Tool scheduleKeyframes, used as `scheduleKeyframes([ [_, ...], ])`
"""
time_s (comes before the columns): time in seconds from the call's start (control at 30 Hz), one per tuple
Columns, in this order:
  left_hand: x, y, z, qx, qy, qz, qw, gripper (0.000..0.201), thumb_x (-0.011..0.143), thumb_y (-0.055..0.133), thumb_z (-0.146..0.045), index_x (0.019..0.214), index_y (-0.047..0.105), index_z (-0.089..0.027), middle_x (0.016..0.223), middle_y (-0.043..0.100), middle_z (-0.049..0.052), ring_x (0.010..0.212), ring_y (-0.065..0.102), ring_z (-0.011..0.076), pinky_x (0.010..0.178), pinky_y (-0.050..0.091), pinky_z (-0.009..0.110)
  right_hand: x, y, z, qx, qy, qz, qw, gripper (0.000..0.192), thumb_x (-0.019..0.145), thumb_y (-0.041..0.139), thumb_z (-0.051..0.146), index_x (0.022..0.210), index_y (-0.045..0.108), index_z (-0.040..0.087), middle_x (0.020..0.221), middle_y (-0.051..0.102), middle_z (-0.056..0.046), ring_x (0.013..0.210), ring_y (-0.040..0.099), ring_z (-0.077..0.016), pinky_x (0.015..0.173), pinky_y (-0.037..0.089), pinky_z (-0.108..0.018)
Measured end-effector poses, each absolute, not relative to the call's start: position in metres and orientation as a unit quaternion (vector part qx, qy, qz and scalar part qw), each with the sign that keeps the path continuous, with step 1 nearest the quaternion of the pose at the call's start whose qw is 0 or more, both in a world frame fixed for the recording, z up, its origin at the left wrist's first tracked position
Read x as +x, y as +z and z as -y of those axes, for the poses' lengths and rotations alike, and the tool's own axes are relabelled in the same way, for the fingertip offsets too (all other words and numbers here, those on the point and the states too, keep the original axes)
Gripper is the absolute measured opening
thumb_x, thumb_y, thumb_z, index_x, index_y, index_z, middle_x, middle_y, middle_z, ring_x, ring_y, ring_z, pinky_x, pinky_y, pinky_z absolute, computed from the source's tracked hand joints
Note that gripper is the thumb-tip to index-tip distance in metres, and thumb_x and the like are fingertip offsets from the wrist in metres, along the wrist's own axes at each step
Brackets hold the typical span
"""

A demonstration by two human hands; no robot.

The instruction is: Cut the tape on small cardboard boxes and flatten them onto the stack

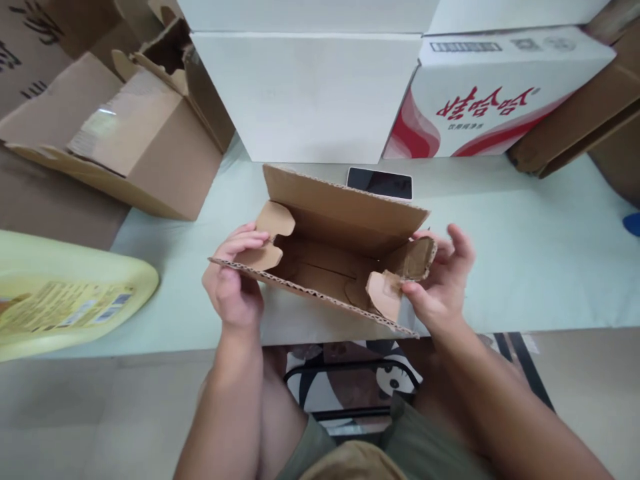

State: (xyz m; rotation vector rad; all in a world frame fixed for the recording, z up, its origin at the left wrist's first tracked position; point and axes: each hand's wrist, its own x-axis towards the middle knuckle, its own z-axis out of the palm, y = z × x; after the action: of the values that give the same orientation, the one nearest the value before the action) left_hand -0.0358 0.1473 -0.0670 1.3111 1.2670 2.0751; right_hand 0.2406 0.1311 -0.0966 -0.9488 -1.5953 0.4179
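Observation:
An open brown cardboard box [345,200] is held between my two hands at the table's near edge, its top facing me and its inside bare. My left hand [235,277] grips the left end, thumb outside the near panel and fingers on the small side flaps. At the other end, my right hand [445,277] pinches the right side by its flaps, with the index finger raised. The two long flaps stand outward, one at the back and one toward me. Behind the box lies a phone-like device [380,183] with a dark screen.
White cartons [310,100] stand along the back, one carton [500,100] with red lettering. Opened cardboard boxes [165,153] crowd the left, and another brown box [575,127] is at right. A yellow-green bottle [75,300] lies at the left front of the pale green tabletop [525,267].

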Motion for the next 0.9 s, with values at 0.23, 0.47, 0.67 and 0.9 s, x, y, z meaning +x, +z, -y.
scheduleKeyframes([
  [0.23,-0.035,-0.074,-0.155,0.52,0.747,-0.391,0.137,0.041,0.098,0.052,-0.053,0.081,0.077,-0.025,0.082,0.076,0.005,0.099,0.074,0.0262,0.113,0.054,0.05,0.242,-0.092,-0.123,-0.412,0.204,0.709,0.536,0.03,0.099,0.064,0.055,0.114,0.071,0.029,0.145,0.056,-0.011,0.138,0.058,-0.033,0.116,0.051,-0.055],
  [0.47,-0.035,-0.081,-0.156,0.523,0.734,-0.416,0.125,0.029,0.096,0.059,-0.046,0.09,0.077,-0.023,0.089,0.078,0.004,0.107,0.075,0.0248,0.111,0.055,0.047,0.229,-0.093,-0.118,-0.394,0.313,0.639,0.581,0.028,0.101,0.065,0.045,0.128,0.058,0.04,0.16,0.049,-0.002,0.146,0.054,-0.031,0.12,0.046,-0.058],
  [0.67,-0.037,-0.083,-0.155,0.539,0.7,-0.452,0.122,0.038,0.092,0.071,-0.049,0.122,0.067,-0.025,0.113,0.077,0.004,0.109,0.074,0.0224,0.11,0.056,0.045,0.225,-0.094,-0.117,-0.423,0.341,0.625,0.56,0.066,0.098,0.056,0.062,0.156,0.031,0.043,0.152,0.052,-0.009,0.136,0.06,-0.0318,0.109,0.055,-0.051],
  [0.9,-0.039,-0.085,-0.159,0.58,0.669,-0.44,0.149,0.05,0.093,0.071,-0.05,0.137,0.062,-0.029,0.14,0.067,0.007,0.133,0.066,0.028,0.122,0.049,0.05,0.232,-0.099,-0.116,-0.437,0.381,0.588,0.564,0.056,0.093,0.054,0.073,0.136,0.045,0.038,0.105,0.061,-0.005,0.087,0.065,-0.0238,0.074,0.06,-0.039],
])
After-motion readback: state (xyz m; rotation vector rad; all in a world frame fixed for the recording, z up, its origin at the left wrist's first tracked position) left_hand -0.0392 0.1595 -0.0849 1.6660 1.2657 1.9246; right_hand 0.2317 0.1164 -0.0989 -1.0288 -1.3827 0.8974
